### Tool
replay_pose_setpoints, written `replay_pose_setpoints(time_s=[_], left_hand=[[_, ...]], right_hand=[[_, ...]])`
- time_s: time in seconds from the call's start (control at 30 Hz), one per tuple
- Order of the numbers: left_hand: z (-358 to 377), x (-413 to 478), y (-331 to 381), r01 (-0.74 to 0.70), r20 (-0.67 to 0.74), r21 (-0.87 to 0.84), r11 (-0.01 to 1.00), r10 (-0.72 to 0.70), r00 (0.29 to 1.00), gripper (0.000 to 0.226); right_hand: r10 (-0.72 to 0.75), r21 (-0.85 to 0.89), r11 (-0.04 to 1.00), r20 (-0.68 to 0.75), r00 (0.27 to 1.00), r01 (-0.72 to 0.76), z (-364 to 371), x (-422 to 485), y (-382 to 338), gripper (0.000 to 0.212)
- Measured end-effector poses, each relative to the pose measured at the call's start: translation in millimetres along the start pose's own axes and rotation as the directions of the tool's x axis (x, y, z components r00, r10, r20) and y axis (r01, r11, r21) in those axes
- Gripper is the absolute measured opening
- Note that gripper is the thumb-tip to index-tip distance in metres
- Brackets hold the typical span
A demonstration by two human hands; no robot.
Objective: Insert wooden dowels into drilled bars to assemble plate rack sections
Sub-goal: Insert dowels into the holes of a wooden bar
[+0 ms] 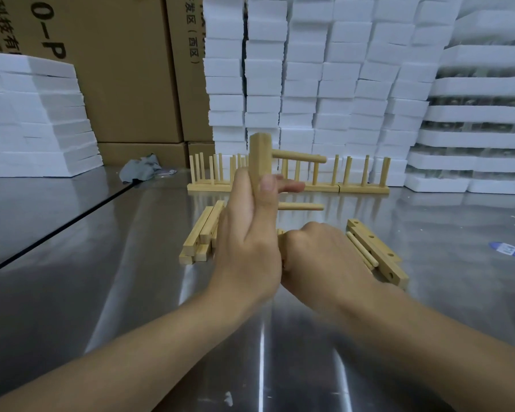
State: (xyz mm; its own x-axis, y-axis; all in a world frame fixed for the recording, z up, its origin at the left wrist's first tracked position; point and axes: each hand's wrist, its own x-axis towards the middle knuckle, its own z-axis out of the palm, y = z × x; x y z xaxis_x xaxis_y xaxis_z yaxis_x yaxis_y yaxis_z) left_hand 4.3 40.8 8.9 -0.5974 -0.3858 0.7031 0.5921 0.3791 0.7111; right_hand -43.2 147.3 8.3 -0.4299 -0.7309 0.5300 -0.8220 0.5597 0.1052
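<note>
My left hand (247,233) grips a drilled wooden bar (259,157) held upright over the steel table. Two dowels stick out of the bar to the right: an upper dowel (299,157) and a lower dowel (302,206). My right hand (321,257) is curled into a fist just below the lower dowel, against the bar's bottom end; what it holds is hidden. Loose plain bars (201,236) lie to the left of my hands. A drilled bar (378,252) with a loose dowel (361,248) beside it lies to the right.
Finished rack sections (354,176) with upright dowels stand in a row at the back of the steel table (131,292). Behind them rise stacks of white foam blocks (324,69) and cardboard boxes (125,69). A grey rag (140,171) lies at the back left.
</note>
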Motion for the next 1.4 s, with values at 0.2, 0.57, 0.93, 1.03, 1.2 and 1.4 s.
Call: replay_pose_setpoints(time_s=[0.2, 0.57, 0.93, 1.03, 1.2, 1.4], left_hand=[[-2.7, -6.9, 2.5, -0.218, 0.115, 0.010, 0.976, 0.215, 0.970, 0.030], [-17.0, 21.4, -8.1, 0.000, 0.033, 0.004, 1.000, 0.000, 0.999, 0.033], [-35.4, 39.8, -18.0, 0.410, 0.083, -0.445, 0.796, -0.418, 0.904, 0.032], [-35.0, 38.4, -22.6, 0.485, 0.187, -0.441, 0.755, -0.451, 0.873, 0.046], [-48.1, 48.0, -28.4, 0.401, 0.190, -0.176, 0.899, -0.368, 0.910, 0.088], [-67.0, 55.9, -32.0, -0.002, 0.306, 0.402, 0.916, -0.132, 0.943, 0.134]], right_hand=[[-0.109, 0.067, 0.992, 0.059, 0.992, 0.105, 0.7, 0.7, 9.0, 0.058], [0.091, 0.004, 0.996, -0.223, 0.970, -0.093, -12.7, 5.5, 32.0, 0.022], [0.478, 0.885, 0.377, 0.066, 0.876, -0.272, -8.0, 0.2, 53.0, 0.041], [0.494, 0.950, 0.224, 0.081, 0.866, -0.217, -4.1, 2.6, 53.2, 0.040], [0.520, 0.953, 0.169, 0.131, 0.844, -0.252, -3.1, 2.7, 76.1, 0.034], [0.367, 0.905, 0.302, 0.179, 0.913, -0.299, -1.6, -2.0, 86.2, 0.016]])
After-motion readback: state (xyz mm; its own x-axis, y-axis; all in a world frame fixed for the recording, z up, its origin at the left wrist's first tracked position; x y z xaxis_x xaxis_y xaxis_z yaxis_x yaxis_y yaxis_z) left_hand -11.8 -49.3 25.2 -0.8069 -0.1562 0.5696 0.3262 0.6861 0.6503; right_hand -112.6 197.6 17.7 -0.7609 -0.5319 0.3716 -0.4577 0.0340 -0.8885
